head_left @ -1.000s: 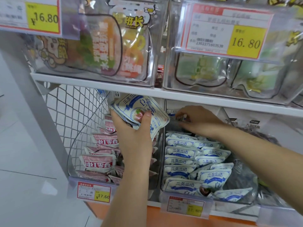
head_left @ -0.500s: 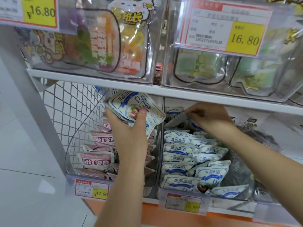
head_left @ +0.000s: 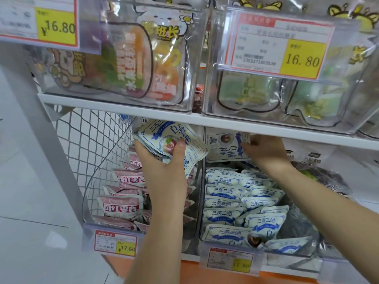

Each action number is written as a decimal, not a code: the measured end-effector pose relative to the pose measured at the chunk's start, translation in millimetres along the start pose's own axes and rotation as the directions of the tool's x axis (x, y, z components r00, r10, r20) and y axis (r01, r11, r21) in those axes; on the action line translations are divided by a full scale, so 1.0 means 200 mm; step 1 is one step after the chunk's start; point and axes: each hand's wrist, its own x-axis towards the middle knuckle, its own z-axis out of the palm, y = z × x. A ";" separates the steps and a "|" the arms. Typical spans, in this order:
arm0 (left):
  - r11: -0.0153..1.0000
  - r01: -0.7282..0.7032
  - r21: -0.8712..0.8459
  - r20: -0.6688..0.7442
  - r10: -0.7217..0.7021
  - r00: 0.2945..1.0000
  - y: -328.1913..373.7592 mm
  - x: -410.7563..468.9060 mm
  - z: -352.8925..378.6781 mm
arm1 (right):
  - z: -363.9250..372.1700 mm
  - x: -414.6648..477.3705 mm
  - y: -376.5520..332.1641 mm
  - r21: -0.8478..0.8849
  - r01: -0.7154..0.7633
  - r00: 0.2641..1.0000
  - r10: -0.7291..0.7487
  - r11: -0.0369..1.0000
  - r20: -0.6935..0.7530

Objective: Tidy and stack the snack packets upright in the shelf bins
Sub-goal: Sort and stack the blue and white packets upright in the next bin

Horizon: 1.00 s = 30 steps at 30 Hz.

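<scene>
Packets of this kind look light, soft and slick, so a sealed edge seems the surest place to pinch. The left hand (head_left: pixel 164 162) is curled round a bundle of blue-white packets (head_left: pixel 164 136) above the pink-packet bin (head_left: pixel 90 197), by its right edge. The right hand (head_left: pixel 266 150) pinches a single packet (head_left: pixel 225 147) upright at the back edge of the blue-packet bin (head_left: pixel 202 238).

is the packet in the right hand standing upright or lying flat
Upright: the blue-and-white packet the right hand pinches stands vertical, its printed face toward the camera.
</scene>
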 end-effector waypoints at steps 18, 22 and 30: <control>0.998 0.060 -0.007 0.058 -0.060 0.997 0.03 -0.02 -0.02 | 0.11 0.13 -0.03 -0.075 0.254 0.930 -0.223 0.964 0.293; 0.997 0.075 -0.033 0.109 -0.071 0.992 0.05 -0.05 -0.03 | -0.06 -0.01 -0.06 0.214 0.051 0.952 -0.112 0.975 0.286; 0.974 -0.107 0.202 0.540 -0.019 0.842 0.12 -0.21 -0.02 | -0.25 -0.29 -0.04 0.651 -0.104 0.801 -0.324 0.752 0.503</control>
